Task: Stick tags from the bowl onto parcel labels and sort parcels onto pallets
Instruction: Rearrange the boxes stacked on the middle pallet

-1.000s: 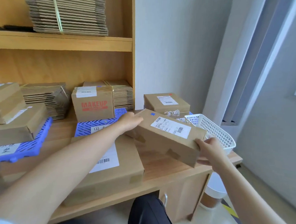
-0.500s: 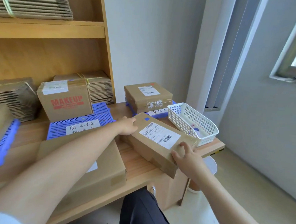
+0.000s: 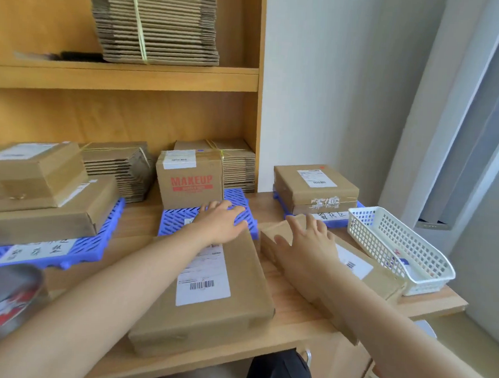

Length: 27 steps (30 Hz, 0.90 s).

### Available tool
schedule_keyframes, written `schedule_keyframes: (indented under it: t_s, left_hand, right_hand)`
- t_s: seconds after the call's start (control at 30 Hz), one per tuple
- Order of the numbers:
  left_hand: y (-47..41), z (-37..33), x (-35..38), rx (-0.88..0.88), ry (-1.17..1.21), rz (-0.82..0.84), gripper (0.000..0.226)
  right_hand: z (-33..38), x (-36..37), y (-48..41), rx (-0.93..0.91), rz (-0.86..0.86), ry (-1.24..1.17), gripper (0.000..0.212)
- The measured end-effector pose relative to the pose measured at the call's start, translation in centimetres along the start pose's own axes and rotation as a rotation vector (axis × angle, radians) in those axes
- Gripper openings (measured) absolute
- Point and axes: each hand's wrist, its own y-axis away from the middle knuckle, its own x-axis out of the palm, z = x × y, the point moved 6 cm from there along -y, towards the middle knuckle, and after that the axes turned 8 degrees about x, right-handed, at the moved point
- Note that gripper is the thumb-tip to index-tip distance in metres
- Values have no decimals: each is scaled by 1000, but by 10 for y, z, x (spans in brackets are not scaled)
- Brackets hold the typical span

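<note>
Parcel [image 3: 382,278], held aloft a second ago, now down on bench [image 3: 291,303] beside basket [image 3: 390,242]. Right hand [image 3: 306,241] flat on it, fingers spread; left hand [image 3: 222,220] open over larger parcel [image 3: 206,319]. Not yet on a pallet.

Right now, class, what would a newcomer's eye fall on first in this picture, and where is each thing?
The left hand and right hand reach forward over the desk, the right spread on a small parcel. Behind them a box stamped MAKEUP in red stands on a bright blue pallet. A white mesh basket sits at the desk's right edge.
</note>
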Motion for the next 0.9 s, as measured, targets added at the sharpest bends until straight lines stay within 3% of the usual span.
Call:
schedule_keyframes:
  t_s: [0.27, 0.47, 0.73, 0.9]
  left_hand:
    - [41, 128, 0, -245, 39, -88, 57]
    - [19, 205, -17, -379, 88, -213, 60]
    - [-63, 260, -30, -424, 329, -277, 69]
    - [-86, 259, -21, -401, 536, -329, 71]
  right_hand:
    - [118, 32, -75, -215, 136, -21, 62]
    - [203, 46, -143, -303, 178, -43, 72]
    - [243, 80, -239, -202, 315, -312, 92]
    - [241, 87, -254, -226, 230, -507, 78]
